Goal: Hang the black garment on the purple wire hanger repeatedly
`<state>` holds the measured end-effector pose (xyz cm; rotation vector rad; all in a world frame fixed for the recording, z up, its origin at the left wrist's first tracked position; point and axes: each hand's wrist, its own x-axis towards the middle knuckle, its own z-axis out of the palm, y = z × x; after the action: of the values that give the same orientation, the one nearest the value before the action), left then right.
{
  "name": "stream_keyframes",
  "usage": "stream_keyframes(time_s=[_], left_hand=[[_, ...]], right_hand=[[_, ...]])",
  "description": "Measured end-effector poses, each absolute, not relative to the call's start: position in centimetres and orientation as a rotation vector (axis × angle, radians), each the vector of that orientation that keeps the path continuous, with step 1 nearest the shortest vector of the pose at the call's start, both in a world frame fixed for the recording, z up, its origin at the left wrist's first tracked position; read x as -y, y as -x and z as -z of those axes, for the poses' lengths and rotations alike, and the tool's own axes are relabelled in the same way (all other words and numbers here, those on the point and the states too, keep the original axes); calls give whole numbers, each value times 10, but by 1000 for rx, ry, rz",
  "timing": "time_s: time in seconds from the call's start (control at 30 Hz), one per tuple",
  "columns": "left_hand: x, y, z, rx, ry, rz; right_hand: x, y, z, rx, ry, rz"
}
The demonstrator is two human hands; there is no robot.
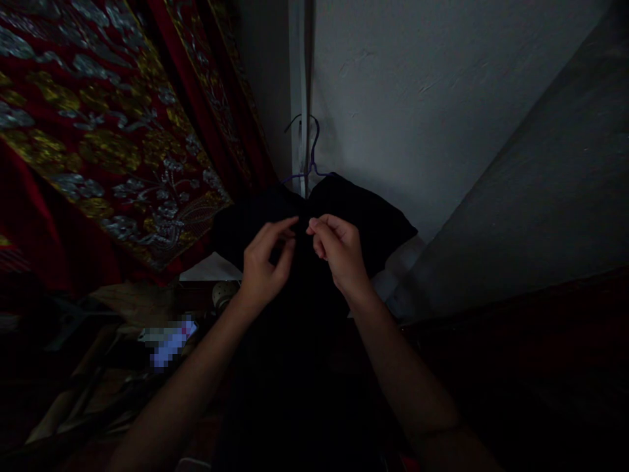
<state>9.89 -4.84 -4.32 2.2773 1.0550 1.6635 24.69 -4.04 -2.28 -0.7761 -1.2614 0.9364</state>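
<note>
A black garment (373, 216) hangs on a thin blue wire hanger (311, 157) against a white wall. Both my hands are raised to its collar, close together. My left hand (265, 262) pinches the dark cloth near the neck with thumb and fingers. My right hand (339, 252) pinches the cloth just to the right, fingertips almost touching the left ones. What sits between the fingertips is too dark to make out.
A red cloth with gold and silver embroidery (113, 131) hangs at the left. A white vertical pipe or trim (297, 85) runs up the wall behind the hanger. Dim clutter (98, 367) lies low on the left. A dark surface (531, 367) fills the lower right.
</note>
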Motion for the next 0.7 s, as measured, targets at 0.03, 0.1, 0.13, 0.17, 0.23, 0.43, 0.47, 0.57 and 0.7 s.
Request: stream_keyframes(time_s=[0.03,0.1,0.13,0.17,0.23,0.43,0.47,0.57,0.7], left_hand=[[45,-98,29,-1031,-2319,-1688],[39,-99,10,-977,-2442,-1655],[36,-100,5,-967,-2500,-1635],[33,-101,4,-977,-2543,-1630],[29,-104,5,-1041,-2593,-1659],[30,-99,-7,-1143,-2547,-1903],[29,-92,-12,-1177,-2447,-2022],[22,-60,-14,-1218,-1926,-2346],[10,-25,43,-951,-890,-2246]], right_hand=[[42,-248,21,1281,782,-914],[45,-250,16,1312,789,-871],[46,-252,14,1329,795,-842],[47,-253,13,1351,805,-804],[45,-254,16,1413,843,-710],[12,-255,64,1484,1104,-562],[10,-255,74,1475,1160,-611],[19,-255,101,1426,1161,-884],[62,-246,119,1316,1034,-1112]])
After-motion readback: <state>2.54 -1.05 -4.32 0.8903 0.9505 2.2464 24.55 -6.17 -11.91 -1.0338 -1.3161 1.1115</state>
